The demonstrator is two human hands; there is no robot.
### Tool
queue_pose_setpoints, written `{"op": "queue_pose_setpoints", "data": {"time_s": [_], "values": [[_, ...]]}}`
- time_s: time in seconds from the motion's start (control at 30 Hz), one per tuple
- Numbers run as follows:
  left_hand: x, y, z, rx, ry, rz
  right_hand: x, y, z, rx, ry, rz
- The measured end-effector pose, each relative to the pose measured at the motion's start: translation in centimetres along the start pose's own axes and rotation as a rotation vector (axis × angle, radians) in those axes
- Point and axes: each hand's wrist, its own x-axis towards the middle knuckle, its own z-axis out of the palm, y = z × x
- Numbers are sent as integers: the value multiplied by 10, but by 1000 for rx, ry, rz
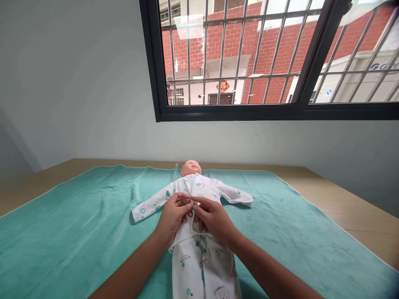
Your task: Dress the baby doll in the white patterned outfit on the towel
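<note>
A baby doll [191, 167] lies on its back, dressed in a white printed top [204, 187] with both sleeves stretched out to the sides. White printed pants [187, 270] cover its legs. Over the doll's belly, my left hand [175, 216] pinches the front edge of the top between thumb and fingers. My right hand [213, 218] is closed on the same front edge, its fingertips meeting those of the left. Whatever small fastening may lie between the fingertips is hidden. The lower flap of the top hangs loose beneath my right hand.
A green cloth [99, 216] with some wrinkles is spread under the doll on a wooden table [336, 199]. Behind the table stand a pale wall [93, 104] and a dark-framed window [230, 113] with metal bars.
</note>
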Motion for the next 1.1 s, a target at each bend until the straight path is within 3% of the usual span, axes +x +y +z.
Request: {"op": "queue_pose_setpoints", "data": {"time_s": [0.43, 0.67, 0.97, 1.1], "values": [[3, -2, -8, -65, -43, -36, -3, 2, 3, -109, 61, -68], [5, -3, -11, -103, -75, -35, -1, -2, 1, 9, 42, 28], [4, 2, -9, 99, -117, 12, 6, 1, -9, 99, 6, 94], [19, 16, -5, 300, -26, 94, 21, -9, -12, -76, 174, -52]]}}
